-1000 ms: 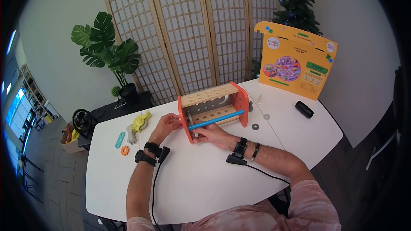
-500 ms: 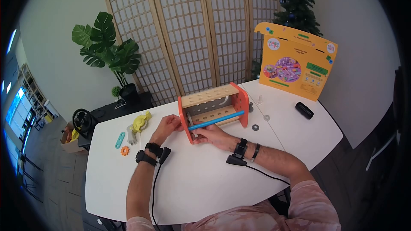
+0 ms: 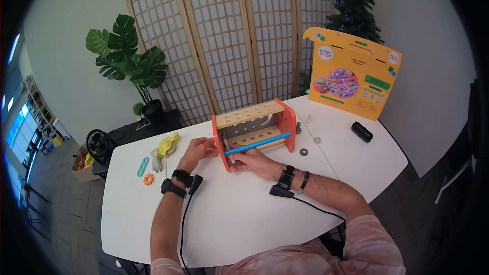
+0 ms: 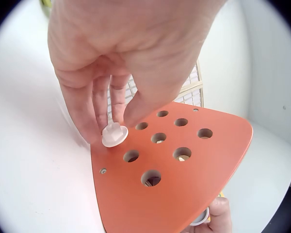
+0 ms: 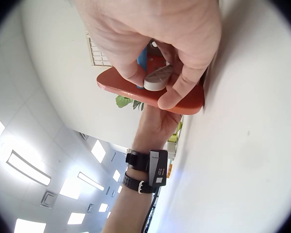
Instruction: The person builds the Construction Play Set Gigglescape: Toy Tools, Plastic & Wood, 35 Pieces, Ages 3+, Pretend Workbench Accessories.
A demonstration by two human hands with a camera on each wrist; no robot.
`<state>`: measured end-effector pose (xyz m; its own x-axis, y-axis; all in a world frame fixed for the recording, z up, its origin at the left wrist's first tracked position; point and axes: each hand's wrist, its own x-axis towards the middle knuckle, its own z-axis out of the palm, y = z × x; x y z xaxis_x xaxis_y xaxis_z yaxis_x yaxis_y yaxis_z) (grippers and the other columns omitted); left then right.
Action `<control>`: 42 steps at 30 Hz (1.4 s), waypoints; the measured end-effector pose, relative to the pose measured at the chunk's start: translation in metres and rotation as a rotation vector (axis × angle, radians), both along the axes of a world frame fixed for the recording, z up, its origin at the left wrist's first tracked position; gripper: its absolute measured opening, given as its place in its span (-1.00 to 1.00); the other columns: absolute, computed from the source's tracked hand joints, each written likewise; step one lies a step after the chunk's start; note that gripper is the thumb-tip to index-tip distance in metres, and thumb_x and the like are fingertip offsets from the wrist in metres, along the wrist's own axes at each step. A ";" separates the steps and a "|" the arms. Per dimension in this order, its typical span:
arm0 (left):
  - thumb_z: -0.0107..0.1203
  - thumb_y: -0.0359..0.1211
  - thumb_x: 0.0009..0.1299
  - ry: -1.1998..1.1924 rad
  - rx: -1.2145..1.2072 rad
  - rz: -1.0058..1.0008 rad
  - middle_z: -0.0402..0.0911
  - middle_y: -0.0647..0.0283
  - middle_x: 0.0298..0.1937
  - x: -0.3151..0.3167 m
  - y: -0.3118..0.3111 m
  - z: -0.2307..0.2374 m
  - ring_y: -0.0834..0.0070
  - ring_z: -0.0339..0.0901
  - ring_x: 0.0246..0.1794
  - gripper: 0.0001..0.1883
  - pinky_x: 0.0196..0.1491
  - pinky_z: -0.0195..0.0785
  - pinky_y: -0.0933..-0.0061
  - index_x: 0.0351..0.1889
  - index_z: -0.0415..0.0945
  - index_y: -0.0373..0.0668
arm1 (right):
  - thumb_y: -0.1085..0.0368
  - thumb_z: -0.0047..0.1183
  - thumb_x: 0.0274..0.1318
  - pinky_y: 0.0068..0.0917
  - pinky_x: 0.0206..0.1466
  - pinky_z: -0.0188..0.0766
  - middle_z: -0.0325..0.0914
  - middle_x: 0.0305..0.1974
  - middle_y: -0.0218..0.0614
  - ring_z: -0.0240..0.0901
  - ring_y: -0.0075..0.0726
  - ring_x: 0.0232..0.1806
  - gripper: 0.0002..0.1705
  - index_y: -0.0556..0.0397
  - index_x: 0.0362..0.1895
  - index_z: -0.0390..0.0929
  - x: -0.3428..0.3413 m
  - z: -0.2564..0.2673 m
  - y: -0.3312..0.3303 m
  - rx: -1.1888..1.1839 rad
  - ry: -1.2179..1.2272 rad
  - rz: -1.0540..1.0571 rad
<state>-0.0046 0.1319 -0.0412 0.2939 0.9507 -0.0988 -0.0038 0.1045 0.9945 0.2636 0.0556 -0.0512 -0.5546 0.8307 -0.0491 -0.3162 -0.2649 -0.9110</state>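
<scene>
A wooden toy toolbox with orange end panels (image 3: 219, 142) and a blue bar (image 3: 260, 143) stands on the white table. At the outside of its left panel, my left hand (image 3: 197, 153) has its thumb and fingers round a white plastic bolt (image 4: 115, 134), whose flat head faces the left wrist camera. The bolt sits by the panel's lower corner, near rows of round holes. My right hand (image 3: 257, 164) reaches under the blue bar to the inner side of that panel. There it pinches a grey piece with a rounded end (image 5: 157, 80); the rest of the piece is hidden.
Right of the toolbox lie a dark washer (image 3: 304, 152), a lighter washer (image 3: 318, 140), a grey bolt (image 3: 298, 127) and a black object (image 3: 362, 131). A yellow box (image 3: 356, 66) stands behind. Left are a yellow toy piece (image 3: 166, 146), a teal strip (image 3: 143, 166) and an orange gear (image 3: 148, 179).
The fingers of my left hand have shifted slightly at the panel. My right hand and the toolbox have stayed almost where they were.
</scene>
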 end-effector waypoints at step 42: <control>0.18 -0.42 0.69 0.018 0.186 -0.043 0.73 0.04 0.20 0.001 0.006 -0.019 0.35 0.75 0.14 -0.56 0.30 0.65 0.33 0.45 0.37 -0.37 | 0.19 0.20 0.61 -0.38 0.16 0.78 0.67 0.09 -0.28 0.73 -0.40 0.01 -0.68 0.07 0.25 0.55 -0.003 0.004 -0.004 -0.009 -0.015 -0.021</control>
<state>-0.0034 0.1376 -0.0600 0.3346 0.9396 0.0721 0.0145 -0.0816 0.9966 0.2610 0.0518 -0.0474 -0.5365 0.8414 -0.0647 -0.3079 -0.2666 -0.9133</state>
